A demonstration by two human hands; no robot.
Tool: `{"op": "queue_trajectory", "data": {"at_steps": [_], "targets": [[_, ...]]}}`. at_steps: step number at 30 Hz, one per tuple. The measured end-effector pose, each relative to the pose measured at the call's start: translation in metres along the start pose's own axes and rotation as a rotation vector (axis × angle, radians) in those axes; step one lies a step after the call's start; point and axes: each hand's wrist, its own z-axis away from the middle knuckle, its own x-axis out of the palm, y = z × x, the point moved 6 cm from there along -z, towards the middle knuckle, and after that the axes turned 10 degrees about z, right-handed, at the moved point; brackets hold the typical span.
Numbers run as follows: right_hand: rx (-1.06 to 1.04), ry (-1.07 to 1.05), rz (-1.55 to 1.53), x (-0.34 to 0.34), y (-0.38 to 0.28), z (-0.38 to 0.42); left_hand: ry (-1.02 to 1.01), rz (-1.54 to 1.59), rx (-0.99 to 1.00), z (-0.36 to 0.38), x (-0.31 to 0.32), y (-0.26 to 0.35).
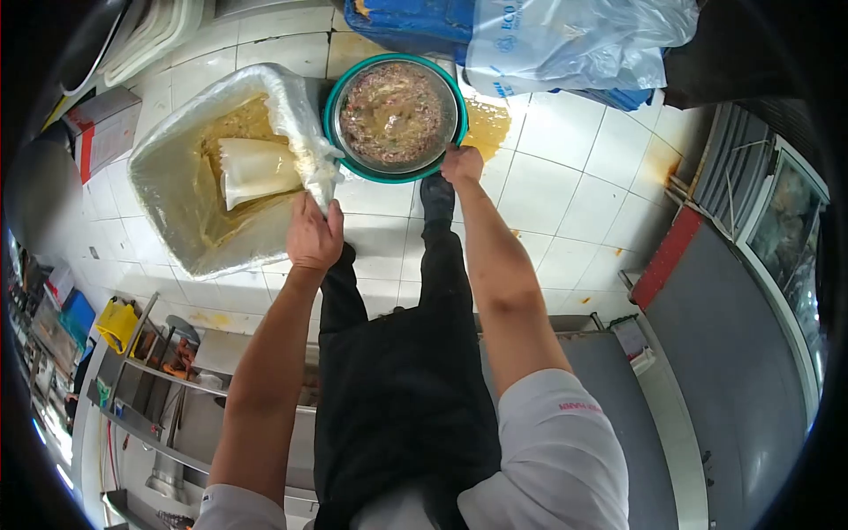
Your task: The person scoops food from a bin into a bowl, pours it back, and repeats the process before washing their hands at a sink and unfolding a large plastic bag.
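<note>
A green basin (329, 121) stands on the tiled floor with a metal bowl (454, 110) inside it. The bowl holds a wet, brownish-pink minced mixture (390, 113). My right hand (462, 165) is closed on the basin's near right rim. To the left is a large tub lined with clear plastic (168, 212), with yellowish liquid and a pale, filled plastic bag (258, 170) in it. My left hand (315, 234) grips the tub's right edge, thumb apart, beside the bunched plastic liner (309, 146). Its fingertips are partly hidden.
A yellow-brown puddle (486, 131) lies right of the basin. Behind it is a blue container (415, 25) under a plastic bag (574, 40). Metal shelving (177, 371) is at lower left, a grey cabinet (729, 327) at right. My shoe (437, 199) is close to the basin.
</note>
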Motion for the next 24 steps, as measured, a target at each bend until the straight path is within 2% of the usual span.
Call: {"op": "queue_trajectory", "data": {"at_steps": [2, 6, 8, 10, 11, 13, 14, 15, 17, 20, 21, 24], "targets": [[-0.066, 0.41, 0.177, -0.013, -0.013, 0.009, 0.037, -0.035, 0.013, 0.002, 0.001, -0.001], [-0.251, -0.097, 0.177, 0.02, 0.005, -0.019, -0.051, -0.014, 0.003, -0.001, 0.0, 0.002], [-0.024, 0.097, -0.073, 0.023, 0.009, -0.024, 0.025, -0.036, 0.052, -0.002, -0.001, 0.002], [-0.181, 0.209, 0.186, 0.019, 0.0, -0.01, 0.046, -0.037, 0.071, -0.002, 0.0, 0.0], [0.089, -0.315, -0.182, -0.007, -0.01, 0.024, 0.032, -0.028, 0.06, -0.001, 0.0, 0.002], [-0.141, -0.024, 0.107, 0.005, 0.005, -0.006, 0.031, -0.025, 0.043, -0.002, -0.001, 0.003], [-0.262, 0.124, 0.248, -0.003, -0.009, -0.005, 0.04, -0.034, 0.038, -0.002, -0.003, 0.005], [-0.053, 0.219, -0.006, -0.004, -0.002, 0.002, 0.042, -0.043, 0.029, 0.001, -0.004, 0.005], [-0.108, -0.117, -0.052, 0.007, -0.006, 0.002, 0.053, -0.049, 0.058, -0.001, -0.004, 0.006], [-0.265, 0.005, -0.022, 0.041, 0.017, -0.035, 0.051, -0.062, 0.046, 0.0, -0.006, 0.008], [-0.206, 0.076, 0.022, 0.041, 0.015, -0.033, 0.049, -0.067, 0.034, 0.0, -0.007, 0.009], [-0.188, 0.052, -0.068, 0.039, 0.022, -0.025, 0.076, -0.054, 0.073, 0.0, -0.008, 0.009]]}}
